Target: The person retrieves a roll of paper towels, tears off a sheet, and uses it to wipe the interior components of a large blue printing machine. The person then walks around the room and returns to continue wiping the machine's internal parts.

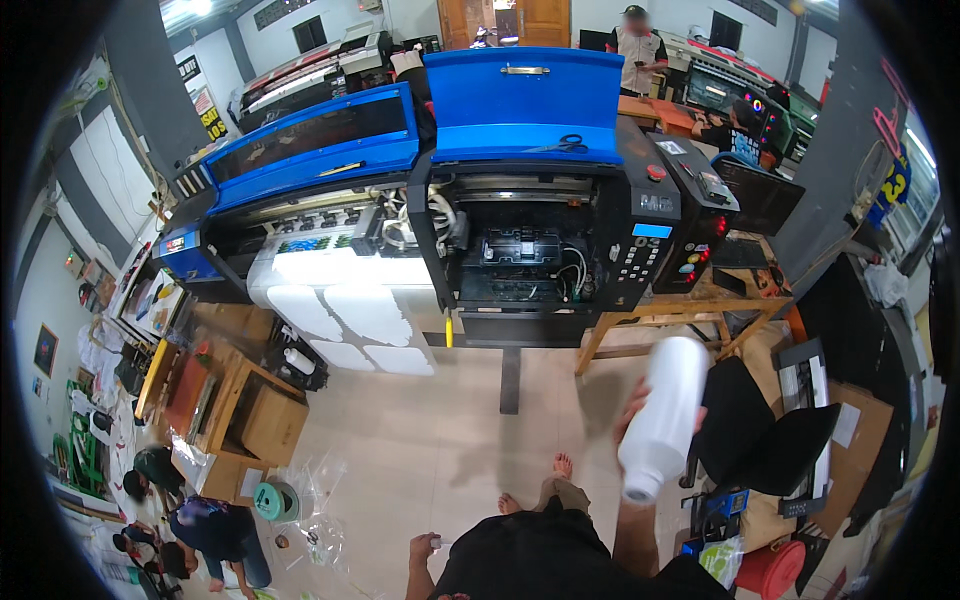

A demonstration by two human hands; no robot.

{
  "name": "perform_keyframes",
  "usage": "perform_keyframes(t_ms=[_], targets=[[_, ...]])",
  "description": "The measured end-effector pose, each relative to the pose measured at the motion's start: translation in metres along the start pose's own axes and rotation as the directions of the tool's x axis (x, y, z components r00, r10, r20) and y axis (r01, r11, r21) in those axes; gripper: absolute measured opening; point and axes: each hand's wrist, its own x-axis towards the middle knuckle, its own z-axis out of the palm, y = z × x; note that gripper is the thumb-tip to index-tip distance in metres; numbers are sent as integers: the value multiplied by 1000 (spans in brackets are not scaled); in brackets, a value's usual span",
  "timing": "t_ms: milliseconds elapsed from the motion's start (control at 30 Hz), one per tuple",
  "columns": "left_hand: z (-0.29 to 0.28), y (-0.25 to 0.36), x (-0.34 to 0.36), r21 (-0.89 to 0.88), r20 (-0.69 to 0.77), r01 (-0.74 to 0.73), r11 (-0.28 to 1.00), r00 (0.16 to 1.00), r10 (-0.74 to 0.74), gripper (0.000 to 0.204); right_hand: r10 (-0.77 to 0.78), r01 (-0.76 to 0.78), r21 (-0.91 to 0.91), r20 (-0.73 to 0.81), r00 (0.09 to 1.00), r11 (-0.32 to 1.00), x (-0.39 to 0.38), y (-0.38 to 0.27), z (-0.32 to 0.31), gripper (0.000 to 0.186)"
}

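Observation:
My right hand (pixel 631 425) grips a large white plastic bottle (pixel 664 405), tilted with its neck pointing down toward me. Low in the frame, my left hand (pixel 421 549) pinches a small white object (pixel 437 542), possibly a cap. Ahead of me stands a wide printer with raised blue lids (pixel 525 100); its right bay (pixel 520 255) is open, showing a dark mechanism and tubes. White printed film (pixel 340 312) hangs from its left section, and a yellow-handled tool (pixel 449 330) hangs at its front edge.
A wooden table (pixel 610 330), black chair (pixel 765 440) and red bucket (pixel 775 570) stand at right. At left are wooden cabinets (pixel 270 430) and a green round object (pixel 275 500). Other people crouch at lower left (pixel 215 530); others are behind the printer (pixel 637 70).

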Motion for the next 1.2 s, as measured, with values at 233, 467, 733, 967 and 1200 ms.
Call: perform_keyframes(t_ms=[233, 467, 733, 967, 1200], targets=[[7, -6, -14, -3, 17, 348, 938, 938, -348, 39, -201, 229, 1, 481, 853, 973, 8, -56, 101, 88], [21, 6, -27, -365, 109, 545, 755, 830, -547, 25, -312, 551, -275, 593, 742, 788, 16, -51, 106, 83], [9, 47, 40, -32, -86, -80, 996, 993, 77, 25, -122, 265, -830, 236, 964, 491, 17, 24, 101, 99], [38, 212, 51, -467, -289, -46, 883, 952, -103, 29, 602, -555, -456, -50, 797, 696, 28, -9, 71, 91], [-97, 575, -90, 300, -949, -561, 772, -93, 301, 27, 321, -269, -958, -225, 920, 98, 27, -127, 21, 70]])
